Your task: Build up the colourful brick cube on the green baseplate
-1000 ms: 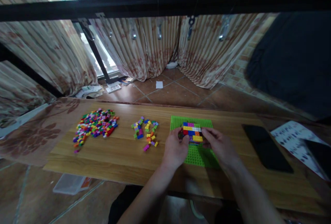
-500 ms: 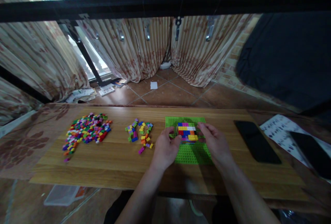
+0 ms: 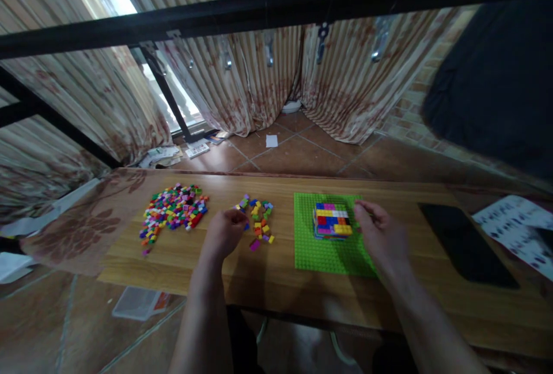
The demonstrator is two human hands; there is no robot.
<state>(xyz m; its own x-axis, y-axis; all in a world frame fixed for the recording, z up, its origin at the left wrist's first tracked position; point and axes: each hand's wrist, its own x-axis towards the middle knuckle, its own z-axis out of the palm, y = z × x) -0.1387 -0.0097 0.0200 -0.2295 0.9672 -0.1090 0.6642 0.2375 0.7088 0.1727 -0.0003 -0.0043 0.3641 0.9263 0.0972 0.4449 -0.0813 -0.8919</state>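
A block of stacked toy bricks [image 3: 332, 221] in many colours stands on a green studded baseplate [image 3: 311, 256]. My right hand [image 3: 382, 238] is just right of the stack, over the baseplate's right edge. Its fingers are curled with thumb and fingertips close together; what they hold, if anything, is hidden. My left hand [image 3: 223, 231] is at the left side of a small group of loose bricks [image 3: 259, 212], partly covering some. Its fingers are bent closed, and I cannot make out anything in them.
A large pile of mixed bricks [image 3: 175, 207] lies on the left of the wooden table [image 3: 276, 282]. On the right are a black phone-like slab [image 3: 464, 244] and a printed sheet [image 3: 514, 230]. A clear plastic box [image 3: 135, 303] sits on the floor. A black bar [image 3: 276, 8] crosses above.
My left hand has left the stack and moved left to the loose bricks. My right hand stays beside the stack. The view has turned to the left.
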